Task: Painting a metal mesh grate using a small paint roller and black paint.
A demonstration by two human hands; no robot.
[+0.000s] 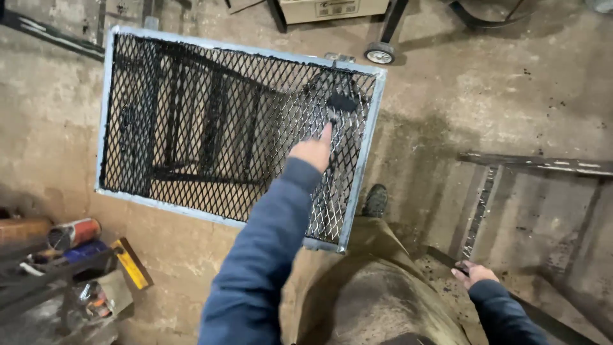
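A rectangular metal frame [361, 163] with a pale grey-blue rim lies on the concrete floor, filled with expanded mesh [211, 128] that is wet with black paint. My left hand [311, 152] reaches out over the mesh's right part and is shut on a paintbrush [341, 103], whose black head rests on the mesh near the top right corner. Low on the right, my right hand [472, 275] has its fingers curled on the near end of a dark metal strip [477, 214]. My shoe [375, 200] stands just beside the frame's right rim.
A second dark metal frame [543, 165] lies on the floor at right. A caster wheel [379, 53] and a cardboard box [332, 7] sit beyond the mesh. At lower left are a rusty orange can [76, 231], a yellow tool [131, 263] and clutter.
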